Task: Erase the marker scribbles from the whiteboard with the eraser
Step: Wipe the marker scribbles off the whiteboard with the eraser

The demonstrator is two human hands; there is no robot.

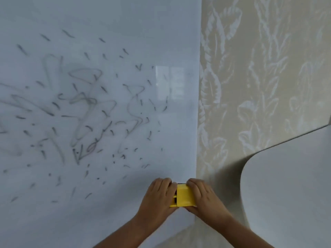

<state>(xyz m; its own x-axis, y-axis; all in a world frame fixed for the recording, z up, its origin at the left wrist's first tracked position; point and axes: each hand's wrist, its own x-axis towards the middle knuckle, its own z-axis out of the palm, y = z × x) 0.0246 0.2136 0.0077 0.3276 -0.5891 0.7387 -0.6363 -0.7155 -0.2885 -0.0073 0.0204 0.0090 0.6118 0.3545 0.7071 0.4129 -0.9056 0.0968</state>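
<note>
A whiteboard (170, 33) fills the left and middle of the head view. Grey and black marker scribbles (86, 111), some smeared, cover its left and centre. A yellow eraser (184, 196) is held near the board's lower right corner. My left hand (157, 196) grips its left end and my right hand (204, 196) grips its right end. Fingers from both hands curl over the eraser's top edge. The strip of board to the right of the scribbles shows no marks.
Beige wallpaper with a pale leaf pattern (259, 77) lies to the right of the board's edge. A rounded white surface (286, 185) juts in at the lower right, close to my right hand.
</note>
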